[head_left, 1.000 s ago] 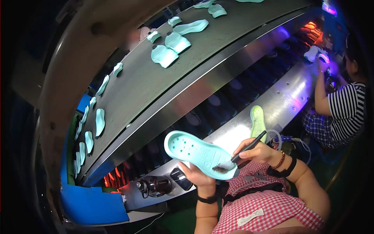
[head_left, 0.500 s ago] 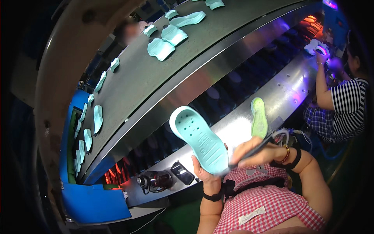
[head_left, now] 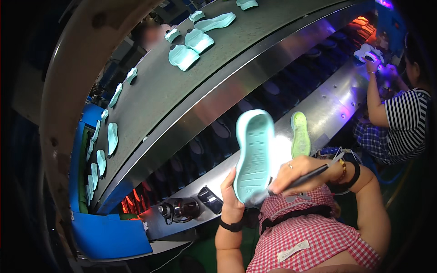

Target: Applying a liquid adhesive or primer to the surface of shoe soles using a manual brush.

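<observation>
My left hand (head_left: 231, 193) grips a mint-green shoe sole (head_left: 255, 150) by its lower side edge. The sole stands tilted up, its hollow inner face with small holes and ridges turned toward me. In my right hand (head_left: 300, 173) is a slim black-handled brush (head_left: 314, 174). Its pale, blurred end lies at the sole's lower end; whether it touches the surface is hard to tell. Just beyond my right hand, a yellow-green sole (head_left: 301, 135) lies on the metal ledge (head_left: 325, 107).
Mint-green sole pieces (head_left: 184, 57) lie along the dark conveyor belt (head_left: 150, 91). A dark bottle (head_left: 180, 210) and a phone (head_left: 210, 200) rest on the ledge at left. Rows of dark shoes glow red at the lower level's ends. A co-worker (head_left: 405, 109) handles a pale shoe at right.
The mint-green sole has swung more upright and moved right, its inner face turned. My right hand has shifted slightly right, with the brush still at the sole's lower end.
</observation>
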{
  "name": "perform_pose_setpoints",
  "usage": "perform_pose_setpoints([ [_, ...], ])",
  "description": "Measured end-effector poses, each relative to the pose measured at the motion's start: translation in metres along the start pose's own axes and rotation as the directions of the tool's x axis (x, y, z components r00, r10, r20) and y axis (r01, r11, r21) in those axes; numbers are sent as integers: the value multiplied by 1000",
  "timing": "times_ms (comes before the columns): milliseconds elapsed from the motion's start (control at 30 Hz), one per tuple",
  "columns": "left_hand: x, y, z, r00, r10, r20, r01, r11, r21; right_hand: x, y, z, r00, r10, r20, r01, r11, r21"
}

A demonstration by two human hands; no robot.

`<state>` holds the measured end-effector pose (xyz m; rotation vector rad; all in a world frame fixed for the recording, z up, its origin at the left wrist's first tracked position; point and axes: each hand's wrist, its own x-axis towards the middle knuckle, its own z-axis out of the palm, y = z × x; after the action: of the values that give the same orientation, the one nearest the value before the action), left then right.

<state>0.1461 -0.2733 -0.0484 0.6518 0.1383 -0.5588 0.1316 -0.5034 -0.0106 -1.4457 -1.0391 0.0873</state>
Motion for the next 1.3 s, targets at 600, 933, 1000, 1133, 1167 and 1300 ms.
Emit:
perform_pose_setpoints([
  [600, 2, 14, 19, 926, -378, -22, 344, 815, 467, -11, -7, -52, 904, 142, 404, -5, 947, -322],
  [933, 4, 5, -6, 959, -279, -56, 282, 904, 321, -27, 3, -58, 889, 331, 317, -236, 923, -303],
  [1000, 7, -5, -9, 940, -339, 32, 331, 932, 149, -30, 8, -50, 886, 402, 229, -372, 913, -167],
  [1133, 23, -40, -14, 946, -306, 109, 312, 949, -42, -31, 31, -31, 807, 581, -104, -519, 783, 344],
  [1167, 27, -46, -18, 956, -289, 54, 292, 954, -63, -33, 36, -32, 787, 583, -200, -511, 799, 318],
  [1300, 36, -62, -33, 967, -255, 14, 255, 957, -139, -35, 55, -30, 628, 503, -594, -447, 858, 254],
])
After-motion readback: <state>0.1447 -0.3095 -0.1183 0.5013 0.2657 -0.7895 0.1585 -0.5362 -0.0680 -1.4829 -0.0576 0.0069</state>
